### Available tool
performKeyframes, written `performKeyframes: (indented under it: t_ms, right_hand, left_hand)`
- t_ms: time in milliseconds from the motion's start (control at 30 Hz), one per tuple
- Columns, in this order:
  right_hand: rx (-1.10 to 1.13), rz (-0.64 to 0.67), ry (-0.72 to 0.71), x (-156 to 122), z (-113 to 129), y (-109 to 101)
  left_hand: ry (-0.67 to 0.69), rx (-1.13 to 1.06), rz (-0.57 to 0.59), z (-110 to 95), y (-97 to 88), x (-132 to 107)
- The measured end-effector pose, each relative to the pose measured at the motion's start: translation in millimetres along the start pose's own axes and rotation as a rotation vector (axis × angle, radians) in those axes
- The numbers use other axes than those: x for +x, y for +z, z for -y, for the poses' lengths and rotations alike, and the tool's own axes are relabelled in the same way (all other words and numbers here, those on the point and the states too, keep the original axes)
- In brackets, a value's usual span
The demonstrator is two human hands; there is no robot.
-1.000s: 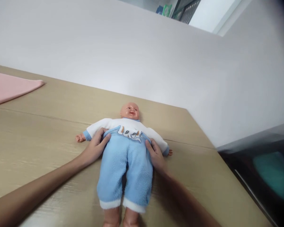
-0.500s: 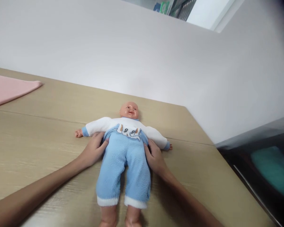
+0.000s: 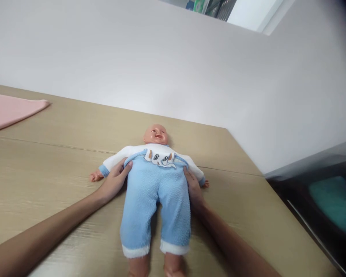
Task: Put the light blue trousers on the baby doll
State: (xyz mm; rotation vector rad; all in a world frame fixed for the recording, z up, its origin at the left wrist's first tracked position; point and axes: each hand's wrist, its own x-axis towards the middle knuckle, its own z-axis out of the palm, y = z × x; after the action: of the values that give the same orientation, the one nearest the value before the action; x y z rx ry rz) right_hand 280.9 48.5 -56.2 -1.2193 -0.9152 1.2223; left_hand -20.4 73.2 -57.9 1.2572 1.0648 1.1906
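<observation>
A baby doll lies on its back, arms spread, its feet cut off by the lower picture edge. It wears a white top with blue cuffs and blue fleece overalls with white hems and an animal face on the bib. My left hand pinches the side edge of the overalls at the waist, thumb in front. On the opposite side, my right hand is closed on the other waist edge; some of its fingers are hidden behind the cloth.
The doll rests on a wooden table pushed against a pale wall. Pink cloth lies at the far left. Beyond the table's right edge is a dark area with a blurred teal item.
Both hands have pulled the waist edges of the overalls outward and slightly up, so the waist is spread wider. The doll's legs have shifted slightly to the right in the picture.
</observation>
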Motion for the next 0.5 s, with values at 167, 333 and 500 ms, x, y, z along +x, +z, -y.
performKeyframes:
  t_ms: [167, 333, 500]
  right_hand:
    - [-0.075, -0.022, -0.015, 3, 2, -2]
    - [-0.251, -0.11, -0.143, -7, 1, 2]
    - [-0.549, -0.173, -0.279, -24, -3, 2]
  left_hand:
    - [-0.024, -0.019, 0.141, 1, -17.1, 11]
    - [0.038, 0.271, 0.078, 2, -14.6, 1]
    - [0.212, 0.664, 0.011, 0, -11.6, -9]
